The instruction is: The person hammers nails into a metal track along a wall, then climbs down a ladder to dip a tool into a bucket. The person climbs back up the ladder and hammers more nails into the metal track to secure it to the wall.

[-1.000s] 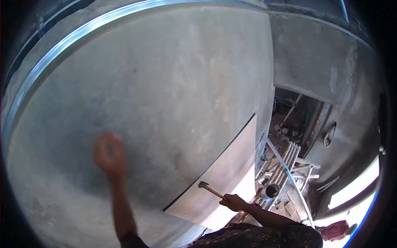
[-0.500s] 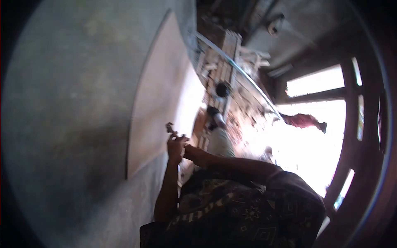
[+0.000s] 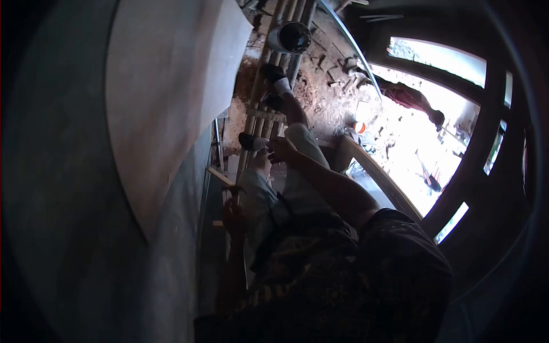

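My left hand [image 3: 233, 217] is closed around what looks like a hammer, its dark head [image 3: 234, 188] showing above the fingers; the handle is mostly hidden. Ahead of it and to the right, my right hand [image 3: 281, 150] hangs over my legs with its fingers curled together. Whatever may be in those fingers is too small and dark to name. A large pale board [image 3: 166, 97] with a curved-looking edge stands against the grey wall [image 3: 57, 171] at my left, apart from both hands. Under my feet lie several bamboo poles [image 3: 260, 127].
A bucket [image 3: 283, 39] with a dark inside stands on the poles ahead. Rubble covers the ground [image 3: 326, 68] below. A long thin bar [image 3: 357, 48] slants at the right. Beyond a bright framed opening [image 3: 440, 63], another person [image 3: 409, 97] in reddish clothing bends over.
My view has tilted further down, so my legs and feet now show. My hands have moved apart, the left lower with the hammer, the right farther forward. The bucket appears higher in view.
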The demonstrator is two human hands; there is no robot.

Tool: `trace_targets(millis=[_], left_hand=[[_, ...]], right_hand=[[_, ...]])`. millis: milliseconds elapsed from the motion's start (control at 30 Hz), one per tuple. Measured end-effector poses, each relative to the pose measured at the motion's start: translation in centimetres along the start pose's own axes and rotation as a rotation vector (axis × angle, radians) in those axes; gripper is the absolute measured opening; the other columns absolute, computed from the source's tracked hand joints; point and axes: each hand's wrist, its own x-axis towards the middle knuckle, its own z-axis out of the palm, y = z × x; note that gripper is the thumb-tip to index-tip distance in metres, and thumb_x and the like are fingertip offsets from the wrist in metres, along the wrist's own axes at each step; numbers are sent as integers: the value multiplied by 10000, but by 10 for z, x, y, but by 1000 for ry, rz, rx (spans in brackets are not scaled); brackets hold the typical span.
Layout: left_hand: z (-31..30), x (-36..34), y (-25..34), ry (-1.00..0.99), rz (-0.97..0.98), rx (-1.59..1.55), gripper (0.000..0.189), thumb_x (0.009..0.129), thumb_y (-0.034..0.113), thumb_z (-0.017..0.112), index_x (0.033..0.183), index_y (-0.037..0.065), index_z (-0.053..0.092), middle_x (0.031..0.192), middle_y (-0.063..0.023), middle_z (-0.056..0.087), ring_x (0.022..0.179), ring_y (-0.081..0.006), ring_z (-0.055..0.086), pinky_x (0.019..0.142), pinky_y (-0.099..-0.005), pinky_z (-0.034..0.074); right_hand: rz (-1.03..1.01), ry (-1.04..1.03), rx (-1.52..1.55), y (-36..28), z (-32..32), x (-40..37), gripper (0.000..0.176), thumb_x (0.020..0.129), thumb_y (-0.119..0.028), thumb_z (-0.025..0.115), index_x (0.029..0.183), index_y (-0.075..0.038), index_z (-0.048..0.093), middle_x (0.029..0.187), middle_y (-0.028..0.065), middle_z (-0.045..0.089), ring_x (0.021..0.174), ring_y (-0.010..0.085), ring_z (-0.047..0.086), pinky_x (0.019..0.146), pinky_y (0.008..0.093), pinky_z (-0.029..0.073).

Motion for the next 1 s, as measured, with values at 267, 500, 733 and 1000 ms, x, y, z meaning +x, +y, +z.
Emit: trace_targets(millis=[267,500,733,1000], left_hand=[[-23,7,70,-140,-317,-126,260,981,162,556,1215,57,598,1150,-178,612,1085,-371,615,931,-450,502],[-20,-9,68,-86,-198,44,274,980,172,564,1205,16,591,1125,-198,624,1030,-364,632,876,-428,522],[-20,-26,80,-143,-275,196,207,972,196,576,1059,11,608,972,-184,609,886,-365,625,774,-417,515],[-22,0,102,-143,-284,81,178,958,139,519,1046,5,597,944,-186,594,882,-380,607,759,-434,500]], right_hand=[[46,972,-402,-8,-140,128,239,927,-252,562,931,-72,718,839,140,712,806,268,708,713,421,559],[-91,1023,-204,-3,-295,259,248,950,-209,556,1104,-67,689,985,127,729,796,224,724,731,372,572],[-132,736,-760,2,-326,353,264,878,-156,573,1090,-61,699,1086,190,695,995,325,687,878,458,544],[186,731,-1185,39,-314,410,164,879,-142,600,911,-95,754,933,131,729,863,281,724,797,459,556]])
